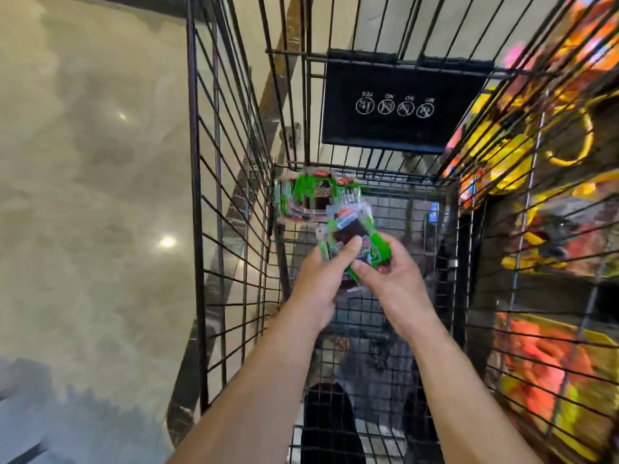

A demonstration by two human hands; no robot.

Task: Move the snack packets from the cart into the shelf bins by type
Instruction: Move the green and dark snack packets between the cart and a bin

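I look down into a black wire cart [234, 202]. Both of my hands are inside it, holding green snack packets. My left hand [318, 283] grips a bunch of green packets [348, 236] with its thumb on top. My right hand [392, 279] pinches the lower right end of the same bunch. A further green packet [311, 199] sticks up beyond the bunch, toward the cart's far end; which hand holds it I cannot tell. The cart's floor below my hands is dark and blurred.
A black child-seat flap [402, 102] with white warning icons hangs at the cart's far end. To the right, through the wire side, shelf bins [542, 356] hold yellow and orange snack packets [495, 152]. Pale marbled floor [93, 195] lies to the left.
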